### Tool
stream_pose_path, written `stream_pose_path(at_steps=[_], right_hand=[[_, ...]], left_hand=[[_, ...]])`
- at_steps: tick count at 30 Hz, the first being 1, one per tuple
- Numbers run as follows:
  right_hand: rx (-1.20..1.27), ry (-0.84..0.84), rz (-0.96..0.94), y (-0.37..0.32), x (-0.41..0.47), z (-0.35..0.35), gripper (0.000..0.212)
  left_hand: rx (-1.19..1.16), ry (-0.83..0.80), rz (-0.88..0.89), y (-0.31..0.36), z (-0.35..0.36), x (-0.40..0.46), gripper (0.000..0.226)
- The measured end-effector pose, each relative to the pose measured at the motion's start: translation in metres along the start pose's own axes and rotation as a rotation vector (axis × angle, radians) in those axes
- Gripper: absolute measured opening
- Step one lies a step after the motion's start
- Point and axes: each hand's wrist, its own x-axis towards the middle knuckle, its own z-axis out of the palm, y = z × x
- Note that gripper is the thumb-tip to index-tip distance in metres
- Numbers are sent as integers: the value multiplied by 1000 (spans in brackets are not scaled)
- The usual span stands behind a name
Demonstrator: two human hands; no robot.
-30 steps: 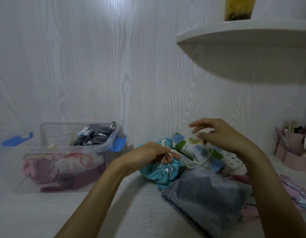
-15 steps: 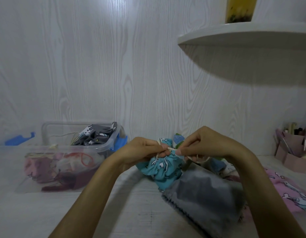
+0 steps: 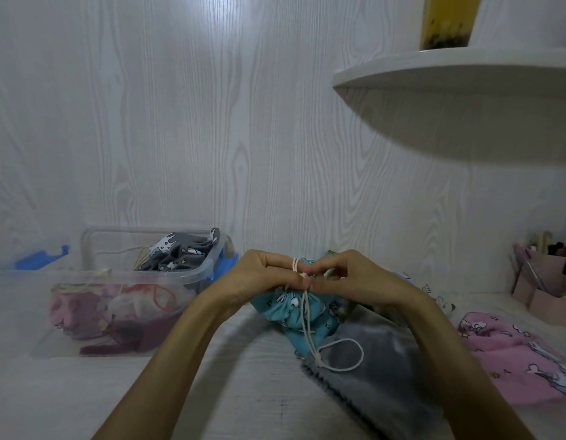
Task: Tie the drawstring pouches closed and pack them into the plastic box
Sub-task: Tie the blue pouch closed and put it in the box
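cord (image 3: 307,319) now dangling | both hands pinch teal pouch (image 3: 291,312) neck (gathered)

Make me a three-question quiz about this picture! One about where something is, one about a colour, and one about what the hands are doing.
1. Where is the plastic box?
A. on the shelf
B. to the left of the hands
C. under the grey cloth

2. What colour is the pouch being tied?
A. turquoise
B. yellow
C. black

3. What are the left hand and right hand doing?
A. resting flat on the table
B. lifting the box
C. pinching the white cord at the pouch's neck

Answers: 1 B, the box sits on the table left of both hands. 2 A, its fabric is turquoise with white figures. 3 C, both sets of fingertips meet on the cord above the gathered top.
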Motion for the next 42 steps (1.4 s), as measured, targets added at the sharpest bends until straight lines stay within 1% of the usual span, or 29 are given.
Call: stream_pose_path(at_steps=[4, 7, 9, 11, 13, 16, 19, 21, 23, 25, 27, 28, 29, 30, 32, 33, 34, 35, 37, 39, 40, 41, 42], right_hand=[[2, 4, 11, 2, 1, -1, 10], [17, -51, 68, 1, 0, -3, 9], [11, -75, 83, 1, -1, -4, 9], [41, -60, 106, 1, -1, -3, 13], [135, -22, 172, 2, 0, -3, 18], [204, 16, 223, 6, 3, -1, 19], [276, -33, 220, 10, 5, 3, 25], [340, -42, 232, 13, 6, 7, 25], [443, -4, 265, 15, 6, 9, 19], [542, 41, 295, 17, 4, 10, 18], [586, 98, 292, 17, 3, 9, 14], [556, 147, 279, 15, 3, 9, 11], [463, 222, 258, 13, 4, 9, 9], [291, 330, 232, 11, 5, 10, 10], [-176, 565, 158, 6, 6, 11, 12], [-348, 643, 125, 4, 4, 10, 13], [-442, 693, 103, 1, 3, 8, 12], [-477, 728, 93, 0, 1, 4, 10], [-467, 779, 102, 2, -4, -5, 3], [-434, 812, 144, 8, -10, -16, 7], [-431, 805, 188, 14, -13, -23, 9], [-431, 754, 261, 20, -17, -30, 13], [-428, 640, 362, 24, -20, -38, 19]], left_hand=[[37, 59, 35, 6, -2, -5, 19], [176, 150, 86, 7, -2, -7, 20], [284, 229, 143, 5, 3, -5, 19], [369, 321, 225, 0, 8, -2, 17], [363, 374, 289, -2, 10, 0, 13], [239, 371, 318, -3, 9, -1, 12], [211, 366, 316, -2, 12, -3, 12], [218, 345, 315, -2, 11, -3, 13], [215, 324, 304, -2, 8, -3, 15], [169, 280, 281, -1, 4, -2, 18], [113, 221, 249, -1, 2, -2, 18], [92, 195, 232, -1, 2, -2, 17], [74, 177, 213, -1, 3, -2, 16], [59, 166, 193, -1, 4, -2, 15], [27, 155, 155, -1, 6, -1, 12], [7, 151, 137, 0, 7, -1, 12], [-12, 147, 122, 1, 6, 0, 13], [-26, 146, 111, 1, 5, 0, 14], [-43, 144, 91, 3, 2, 0, 18], [-76, 138, 65, 4, -1, 0, 20], [-98, 134, 51, 4, -2, 1, 20], [-117, 129, 38, 4, -3, 1, 18], [-130, 127, 27, 3, -4, 2, 18]])
